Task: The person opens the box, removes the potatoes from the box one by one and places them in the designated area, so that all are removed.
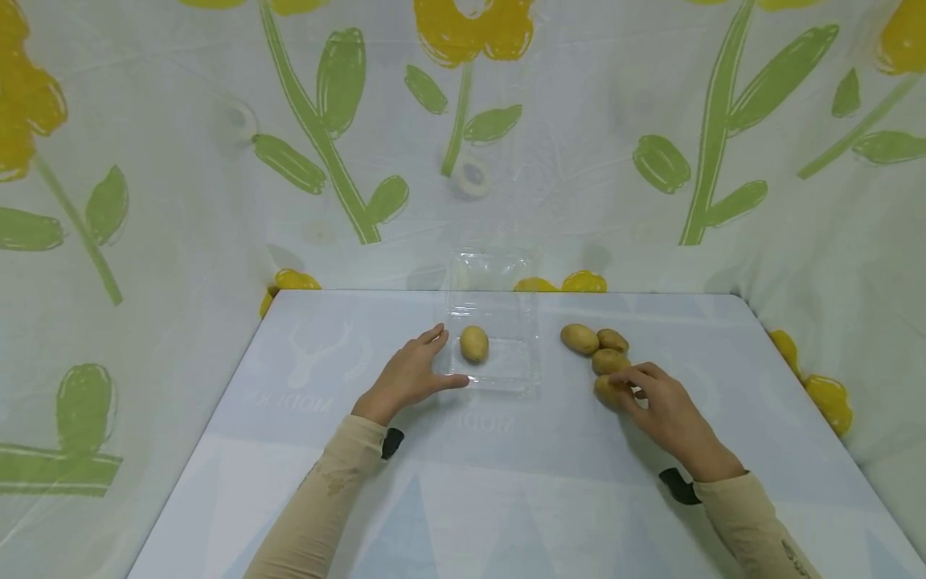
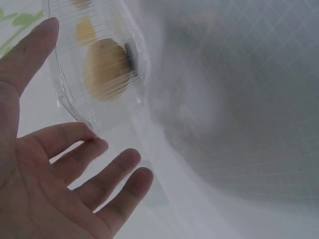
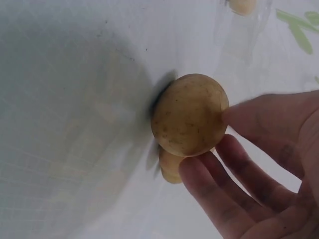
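A clear plastic container [image 1: 510,354] with its lid raised at the back stands near the far table edge, one potato [image 1: 473,344] inside at its left. My left hand [image 1: 411,371] is at the container's left side, fingers spread; in the left wrist view the fingertips are right at the container's rim. To the right, my right hand [image 1: 669,412] pinches the nearest potato [image 3: 189,115] of a small group between thumb and fingers. That potato is close over the table. The other potatoes [image 1: 579,338] of the group lie just behind it.
The white table [image 1: 463,498] has printed pale blue triangles and a deer logo. A curtain [image 1: 564,161] with yellow flowers and green leaves hangs behind and along both sides. A dark wrist strap [image 1: 680,486] shows at the right cuff.
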`<move>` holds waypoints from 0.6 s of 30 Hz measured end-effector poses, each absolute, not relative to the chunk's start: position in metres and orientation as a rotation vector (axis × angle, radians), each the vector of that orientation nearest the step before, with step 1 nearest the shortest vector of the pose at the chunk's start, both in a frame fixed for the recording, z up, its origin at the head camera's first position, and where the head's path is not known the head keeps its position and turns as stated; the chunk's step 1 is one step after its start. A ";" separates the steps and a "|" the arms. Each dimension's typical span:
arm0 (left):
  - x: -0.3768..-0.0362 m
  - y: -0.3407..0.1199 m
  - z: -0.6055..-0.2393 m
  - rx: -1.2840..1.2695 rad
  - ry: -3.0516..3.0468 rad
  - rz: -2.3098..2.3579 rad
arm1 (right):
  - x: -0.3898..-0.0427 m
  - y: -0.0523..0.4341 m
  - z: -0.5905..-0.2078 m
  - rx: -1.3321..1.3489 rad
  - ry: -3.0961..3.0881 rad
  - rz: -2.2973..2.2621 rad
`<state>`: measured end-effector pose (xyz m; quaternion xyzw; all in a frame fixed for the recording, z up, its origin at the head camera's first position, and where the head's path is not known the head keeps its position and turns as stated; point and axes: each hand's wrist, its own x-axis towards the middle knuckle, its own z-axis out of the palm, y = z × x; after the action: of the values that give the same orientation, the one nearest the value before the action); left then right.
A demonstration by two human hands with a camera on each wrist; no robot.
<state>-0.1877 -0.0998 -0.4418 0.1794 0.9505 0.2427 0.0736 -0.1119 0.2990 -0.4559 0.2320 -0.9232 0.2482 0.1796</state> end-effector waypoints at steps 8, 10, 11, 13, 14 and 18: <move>-0.188 -0.099 -0.441 0.548 2.860 0.734 | -0.111 0.298 -0.457 0.588 -2.684 0.671; -0.187 -0.100 -0.440 0.548 2.861 0.738 | -0.112 0.298 -0.457 0.586 -2.683 0.670; -0.187 -0.100 -0.440 0.550 2.860 0.739 | -0.112 0.298 -0.457 0.586 -2.681 0.669; -0.187 -0.100 -0.440 0.548 2.858 0.741 | -0.112 0.299 -0.456 0.585 -2.673 0.667; -0.187 -0.099 -0.440 0.544 2.856 0.738 | -0.112 0.299 -0.455 0.586 -2.668 0.668; -0.187 -0.100 -0.441 0.536 2.852 0.729 | -0.114 0.297 -0.452 0.595 -2.625 0.689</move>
<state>-0.1875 -0.0996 -0.4407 0.1787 0.9505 0.2429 0.0746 -0.1137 0.2969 -0.4520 0.2106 -0.9293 0.2438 0.1807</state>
